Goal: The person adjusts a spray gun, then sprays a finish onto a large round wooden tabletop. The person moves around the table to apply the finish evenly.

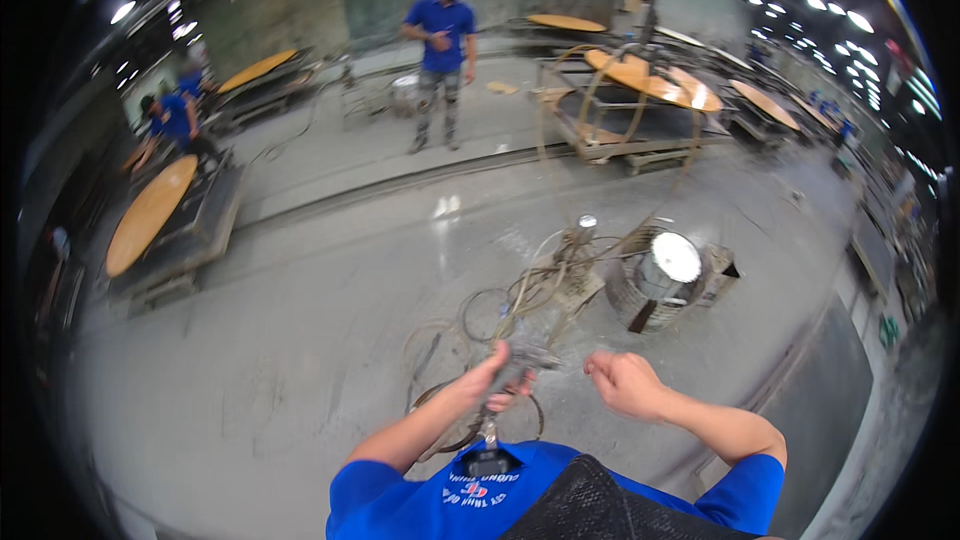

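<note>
My left hand [492, 377] is wrapped round a grey spray gun [530, 356], held in front of my chest with its front end pointing right. The gun is a little blurred. To its right, my right hand [628, 383] is raised with its fingers curled together, apart from the gun. Whatever those fingers may hold is hidden. Below the gun, a hose fitting [490, 428] hangs near a black device on my chest.
Tangled hoses [540, 285] lie on the floor ahead, beside a metal bucket [668, 265]. Oval wooden tabletops rest on stands at the left [152, 215] and back right [640, 78]. Another person [440, 40] stands beyond the floor groove; a co-worker [175, 120] bends at far left.
</note>
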`<state>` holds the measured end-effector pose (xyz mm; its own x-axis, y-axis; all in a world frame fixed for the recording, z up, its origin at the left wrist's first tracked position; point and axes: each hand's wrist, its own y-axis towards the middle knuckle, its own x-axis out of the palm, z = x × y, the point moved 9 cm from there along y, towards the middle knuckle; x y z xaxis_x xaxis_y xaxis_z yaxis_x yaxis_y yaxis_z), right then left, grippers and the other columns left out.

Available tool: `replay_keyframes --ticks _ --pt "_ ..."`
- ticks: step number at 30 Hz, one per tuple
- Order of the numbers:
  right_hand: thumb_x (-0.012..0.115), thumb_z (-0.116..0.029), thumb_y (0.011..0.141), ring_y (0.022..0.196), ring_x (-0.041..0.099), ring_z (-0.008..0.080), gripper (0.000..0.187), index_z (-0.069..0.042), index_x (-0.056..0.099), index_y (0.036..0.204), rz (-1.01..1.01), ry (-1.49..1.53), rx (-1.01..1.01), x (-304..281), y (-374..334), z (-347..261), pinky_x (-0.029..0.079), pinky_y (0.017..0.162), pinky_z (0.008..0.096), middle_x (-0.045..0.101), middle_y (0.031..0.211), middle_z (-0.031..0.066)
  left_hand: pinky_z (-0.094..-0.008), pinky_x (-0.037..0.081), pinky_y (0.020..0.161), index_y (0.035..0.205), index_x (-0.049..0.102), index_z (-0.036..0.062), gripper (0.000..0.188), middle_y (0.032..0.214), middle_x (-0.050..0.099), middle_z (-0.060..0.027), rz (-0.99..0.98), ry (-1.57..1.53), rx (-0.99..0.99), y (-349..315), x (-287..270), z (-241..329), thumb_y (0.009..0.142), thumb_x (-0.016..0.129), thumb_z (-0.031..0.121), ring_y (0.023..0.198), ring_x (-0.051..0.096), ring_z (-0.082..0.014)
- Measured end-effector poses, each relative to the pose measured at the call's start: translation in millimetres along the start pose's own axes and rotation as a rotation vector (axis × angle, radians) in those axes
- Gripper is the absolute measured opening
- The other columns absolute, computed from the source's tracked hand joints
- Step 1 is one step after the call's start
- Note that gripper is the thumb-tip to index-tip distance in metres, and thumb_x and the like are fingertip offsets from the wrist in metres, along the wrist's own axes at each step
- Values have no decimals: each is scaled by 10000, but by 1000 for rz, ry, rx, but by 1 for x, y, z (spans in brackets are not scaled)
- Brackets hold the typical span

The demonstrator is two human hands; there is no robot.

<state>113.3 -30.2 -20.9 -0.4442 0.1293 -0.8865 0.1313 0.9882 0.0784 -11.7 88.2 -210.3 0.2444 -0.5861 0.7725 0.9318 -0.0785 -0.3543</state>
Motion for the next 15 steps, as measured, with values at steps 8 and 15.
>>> replay_keyframes --ticks 8,15 --pt "436 -122 1017 621 554 101 226 1 602 1109 256 547 400 -58 -31 65 474 583 286 577 695 13 -251 248 382 1052 621 72 697 837 620 -29 101 -287 457 -57 -59 103 923 423 728 392 305 -76" --pt "444 -90 995 740 675 187 244 42 562 1163 490 971 445 -35 -38 82 544 695 317 692 809 120 -252 246 374 1056 618 42 752 811 612 -60 52 -248 491 -39 -20 101 955 318 724 392 305 -82"
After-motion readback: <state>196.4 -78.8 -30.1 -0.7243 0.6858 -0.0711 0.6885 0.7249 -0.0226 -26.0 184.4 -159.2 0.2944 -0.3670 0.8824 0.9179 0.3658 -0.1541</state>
